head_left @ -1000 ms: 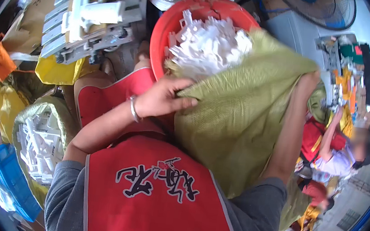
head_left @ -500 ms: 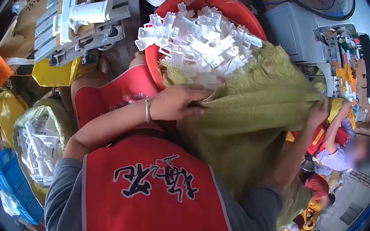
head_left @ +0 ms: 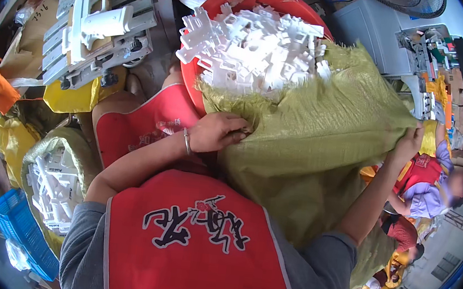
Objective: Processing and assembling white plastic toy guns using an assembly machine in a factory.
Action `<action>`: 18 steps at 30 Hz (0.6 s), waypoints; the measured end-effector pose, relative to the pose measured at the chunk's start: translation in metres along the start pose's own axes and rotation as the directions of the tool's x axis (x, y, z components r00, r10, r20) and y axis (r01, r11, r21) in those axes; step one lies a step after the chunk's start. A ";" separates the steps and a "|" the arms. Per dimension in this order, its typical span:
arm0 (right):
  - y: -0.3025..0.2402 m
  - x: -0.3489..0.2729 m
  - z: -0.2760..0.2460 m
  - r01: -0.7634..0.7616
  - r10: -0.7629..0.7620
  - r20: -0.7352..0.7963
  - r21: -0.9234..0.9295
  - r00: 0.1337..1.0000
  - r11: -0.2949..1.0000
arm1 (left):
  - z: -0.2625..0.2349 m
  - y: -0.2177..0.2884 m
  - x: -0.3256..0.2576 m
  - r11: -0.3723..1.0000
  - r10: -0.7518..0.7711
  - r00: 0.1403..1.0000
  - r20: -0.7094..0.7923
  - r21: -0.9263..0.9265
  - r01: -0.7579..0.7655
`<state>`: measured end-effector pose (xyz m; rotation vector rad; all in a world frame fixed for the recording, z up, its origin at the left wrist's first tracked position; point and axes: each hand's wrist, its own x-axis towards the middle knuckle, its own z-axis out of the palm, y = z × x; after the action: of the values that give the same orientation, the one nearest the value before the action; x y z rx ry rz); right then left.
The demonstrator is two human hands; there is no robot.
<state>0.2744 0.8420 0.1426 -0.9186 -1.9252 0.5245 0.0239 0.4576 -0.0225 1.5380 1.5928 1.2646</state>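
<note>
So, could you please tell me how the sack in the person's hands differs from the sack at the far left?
The held sack is pulled taut between the left hand and the right hand; the far-left sack has neither hand on it. The held sack's frayed edge lies at the red tub, while the far-left sack gapes roundly, showing white parts inside. Both sacks look greenish.
</note>
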 end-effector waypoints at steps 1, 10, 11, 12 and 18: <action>0.038 -0.007 -0.011 0.029 -0.011 0.064 -0.291 0.998 0.956 | 0.001 0.001 -0.001 1.000 -0.014 1.000 -0.014 -0.003 0.014; 0.010 -0.032 0.050 0.346 0.088 0.557 -0.624 0.826 0.701 | 0.003 0.010 -0.006 0.946 0.193 0.970 0.148 0.235 -0.224; -0.006 -0.028 0.076 0.422 -0.121 0.577 -0.421 0.807 0.803 | -0.001 0.013 -0.005 0.937 0.215 0.958 0.189 0.238 -0.257; -0.023 -0.028 0.106 0.382 -0.081 0.648 -0.339 0.757 0.860 | -0.002 0.017 -0.002 0.934 0.224 0.955 0.195 0.238 -0.267; -0.070 -0.093 0.228 0.602 -0.464 0.843 0.227 0.273 0.766 | 0.002 0.028 -0.009 0.921 0.324 0.927 0.190 0.163 -0.355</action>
<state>0.0778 0.7275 0.0258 0.1272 -3.0712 0.4640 0.0387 0.4460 -0.0001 2.0579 1.4206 1.1488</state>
